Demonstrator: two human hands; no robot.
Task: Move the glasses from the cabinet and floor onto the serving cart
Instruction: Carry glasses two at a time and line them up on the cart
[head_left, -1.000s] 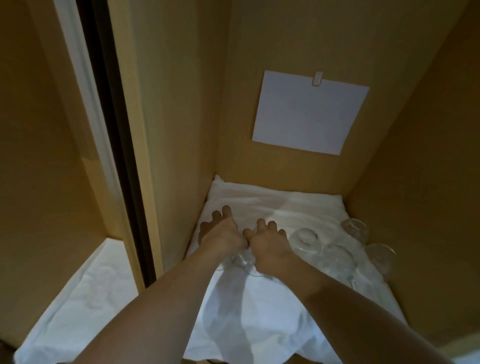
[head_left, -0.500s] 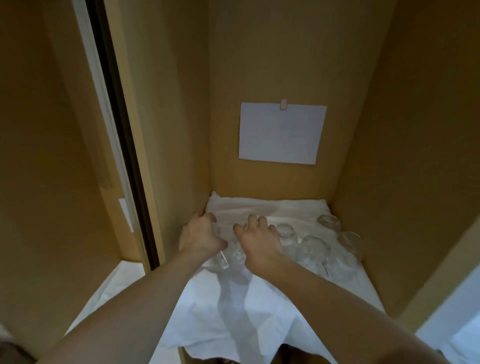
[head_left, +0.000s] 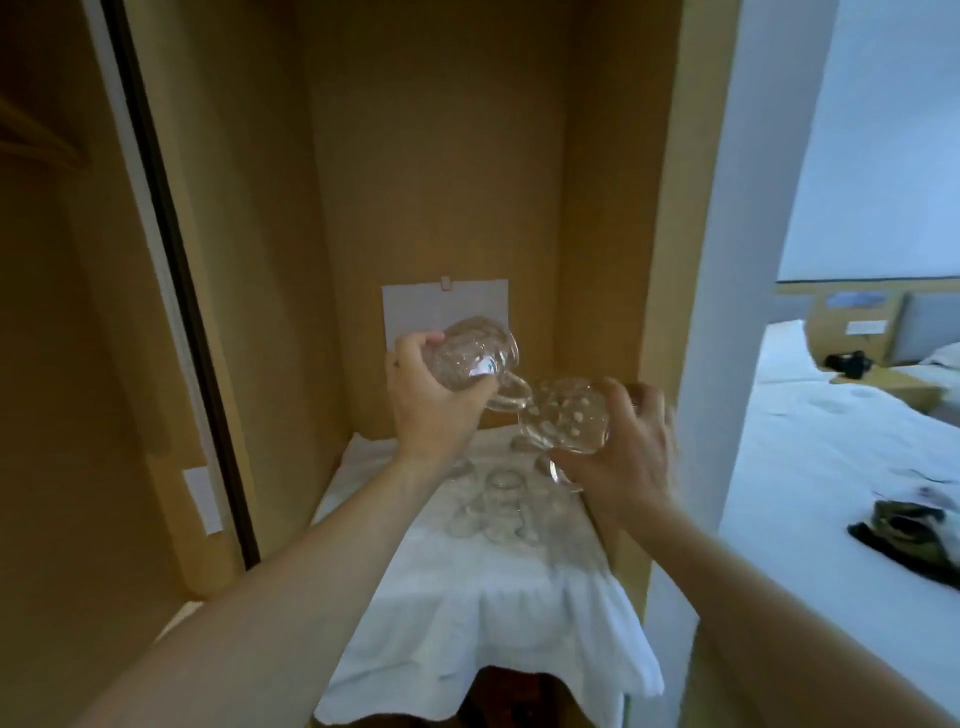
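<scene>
My left hand (head_left: 426, 400) grips a clear glass mug (head_left: 475, 356), lifted and tilted in front of the cabinet's back wall. My right hand (head_left: 623, 457) grips a second clear glass mug (head_left: 563, 415) just to its right, the two glasses nearly touching. Below them several more clear glasses (head_left: 501, 499) stand on a white cloth (head_left: 467, 597) that covers the cabinet shelf. The serving cart is not in view.
The wooden cabinet (head_left: 441, 182) has a sheet of paper (head_left: 415, 306) clipped to its back wall. A dark sliding-door track (head_left: 176, 249) runs down the left. A white wall edge (head_left: 737, 312) stands on the right, with a bed (head_left: 841, 467) beyond it.
Both hands have risen from the cloth, each with a glass mug in it. The view has pulled back and swung right, and the bed now shows.
</scene>
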